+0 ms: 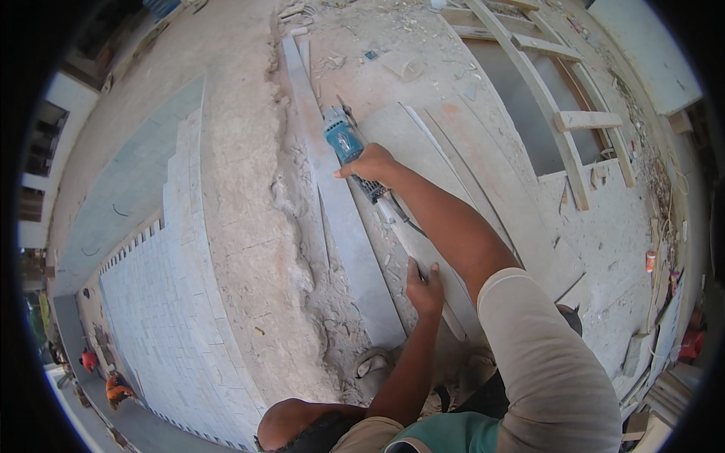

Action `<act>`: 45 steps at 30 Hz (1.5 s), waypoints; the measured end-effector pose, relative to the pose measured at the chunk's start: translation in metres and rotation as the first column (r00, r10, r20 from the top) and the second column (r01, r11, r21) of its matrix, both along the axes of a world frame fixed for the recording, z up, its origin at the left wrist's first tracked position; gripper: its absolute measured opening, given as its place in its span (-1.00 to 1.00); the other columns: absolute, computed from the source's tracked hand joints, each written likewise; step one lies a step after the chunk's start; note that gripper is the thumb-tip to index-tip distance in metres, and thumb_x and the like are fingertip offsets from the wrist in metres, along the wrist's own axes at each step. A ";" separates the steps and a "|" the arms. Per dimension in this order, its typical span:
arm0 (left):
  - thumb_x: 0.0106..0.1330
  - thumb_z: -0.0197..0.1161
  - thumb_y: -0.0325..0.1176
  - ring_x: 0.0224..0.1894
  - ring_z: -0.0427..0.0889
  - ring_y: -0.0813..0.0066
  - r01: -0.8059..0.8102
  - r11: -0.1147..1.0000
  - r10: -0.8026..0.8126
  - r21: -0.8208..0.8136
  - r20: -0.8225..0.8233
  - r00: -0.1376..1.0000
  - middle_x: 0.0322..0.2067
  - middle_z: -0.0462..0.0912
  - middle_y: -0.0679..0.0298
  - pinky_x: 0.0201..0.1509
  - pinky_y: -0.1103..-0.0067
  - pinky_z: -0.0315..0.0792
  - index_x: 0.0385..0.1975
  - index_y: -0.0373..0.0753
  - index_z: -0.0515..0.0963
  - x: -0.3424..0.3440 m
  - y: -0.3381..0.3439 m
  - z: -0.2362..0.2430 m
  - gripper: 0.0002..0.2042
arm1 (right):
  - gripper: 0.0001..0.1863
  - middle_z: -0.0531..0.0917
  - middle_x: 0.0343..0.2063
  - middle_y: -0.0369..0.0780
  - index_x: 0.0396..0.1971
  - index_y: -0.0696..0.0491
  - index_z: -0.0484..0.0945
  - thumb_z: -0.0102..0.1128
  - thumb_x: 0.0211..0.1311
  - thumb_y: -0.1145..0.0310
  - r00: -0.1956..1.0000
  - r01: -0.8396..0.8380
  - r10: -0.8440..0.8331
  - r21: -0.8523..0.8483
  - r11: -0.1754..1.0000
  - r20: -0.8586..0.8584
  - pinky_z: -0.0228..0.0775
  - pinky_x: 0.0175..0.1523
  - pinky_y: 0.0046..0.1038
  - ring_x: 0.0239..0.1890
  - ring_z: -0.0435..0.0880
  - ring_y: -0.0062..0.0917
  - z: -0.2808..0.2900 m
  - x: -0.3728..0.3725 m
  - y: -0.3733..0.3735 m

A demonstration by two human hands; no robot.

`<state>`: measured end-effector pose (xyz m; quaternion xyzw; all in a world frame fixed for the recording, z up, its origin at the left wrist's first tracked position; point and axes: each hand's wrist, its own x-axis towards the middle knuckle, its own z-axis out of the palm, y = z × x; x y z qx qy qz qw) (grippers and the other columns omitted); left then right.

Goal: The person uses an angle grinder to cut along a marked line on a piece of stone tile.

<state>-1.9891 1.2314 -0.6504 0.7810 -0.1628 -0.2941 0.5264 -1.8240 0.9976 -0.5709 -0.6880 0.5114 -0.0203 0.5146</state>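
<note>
Pale sleeve [547, 347] nearest me, the right hand [370, 166] grips a teal grinder [343, 140] at a long grey slab's [356, 260] edge, beyond the left hand [425, 287], whose hold I cannot tell. The grinder's far end looks indistinct.

Angle grinder [344, 141]: housing teal plastic, smooth, semi-gloss w/ dust film; gear head [332, 115] grey metal, dull. Cord [408, 217]: blk., rubber-like, matt. Long flat strip [364, 283]: grey, stone- or cement-like matl., smooth matt face; exact matl. can't be told. Ledge [238, 226]: conc.-like, matt, broken edge v. rough. Ladder-like frame [589, 121]: bare wood, dry, matt, dusty. Ground [604, 272]: rough, powdery surf. w/ grit. Sleeve [540, 351]: lt. beige cloth, soft, matt. Garment [457, 432]: green cloth, matt.
</note>
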 end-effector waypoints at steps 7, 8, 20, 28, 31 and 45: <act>0.19 0.39 -0.38 0.13 0.58 -0.04 -0.007 1.000 0.007 -0.007 -0.014 1.000 0.08 0.52 -0.28 0.20 0.36 0.43 0.18 -0.59 0.36 0.000 0.001 0.000 -0.40 | -0.33 0.67 -0.22 0.05 -0.28 0.34 0.62 0.65 -0.31 0.11 1.000 0.008 -0.008 0.019 1.000 0.012 0.45 -0.05 -0.39 -0.18 0.68 -0.27 0.000 -0.002 0.001; 0.19 0.39 -0.39 0.13 0.58 -0.04 -0.007 1.000 0.007 -0.002 -0.014 1.000 0.08 0.52 -0.28 0.20 0.36 0.43 0.18 -0.59 0.36 0.000 0.001 0.000 -0.40 | -0.33 0.67 -0.22 0.05 -0.27 0.34 0.62 0.65 -0.31 0.11 1.000 0.014 -0.014 0.027 1.000 0.009 0.45 -0.04 -0.39 -0.18 0.68 -0.27 0.000 -0.002 0.001; 0.19 0.38 -0.40 0.12 0.59 -0.01 0.010 1.000 -0.010 -0.012 -0.011 1.000 0.06 0.52 -0.31 0.19 0.38 0.44 0.16 -0.62 0.36 0.001 0.003 -0.001 -0.41 | -0.32 0.67 -0.21 0.05 -0.27 0.35 0.62 0.65 -0.30 0.11 0.999 0.015 -0.016 0.029 0.999 0.039 0.45 -0.04 -0.39 -0.18 0.68 -0.28 0.002 -0.010 0.008; 0.19 0.37 -0.39 0.09 0.61 0.01 0.030 1.000 -0.030 -0.003 0.002 1.000 0.03 0.55 -0.31 0.16 0.39 0.45 0.18 -0.63 0.35 0.004 0.003 0.003 -0.39 | -0.24 0.68 -0.15 0.07 -0.24 0.33 0.64 0.63 -0.35 -0.01 0.999 -0.014 0.013 0.038 0.999 0.041 0.47 0.03 -0.40 -0.08 0.70 -0.24 0.004 -0.019 0.012; 0.19 0.36 -0.40 0.08 0.62 0.02 0.029 1.000 -0.029 0.006 -0.005 1.000 0.03 0.55 -0.30 0.16 0.40 0.45 0.19 -0.62 0.34 0.003 0.003 0.004 -0.39 | -0.23 0.68 -0.14 0.07 -0.22 0.33 0.64 0.63 -0.35 -0.02 0.999 -0.018 0.017 0.025 1.000 0.032 0.47 0.04 -0.40 -0.06 0.69 -0.23 0.002 -0.021 0.014; 0.18 0.40 -0.36 -0.10 0.68 0.17 0.009 1.000 -0.009 0.015 0.007 1.000 -0.10 0.64 -0.20 -0.01 0.46 0.50 0.19 -0.61 0.36 0.002 0.002 0.001 -0.37 | -0.26 0.67 -0.16 0.08 -0.25 0.34 0.63 0.65 -0.34 0.03 0.999 -0.008 0.008 0.014 1.000 0.031 0.45 0.02 -0.39 -0.11 0.69 -0.23 0.004 -0.029 0.022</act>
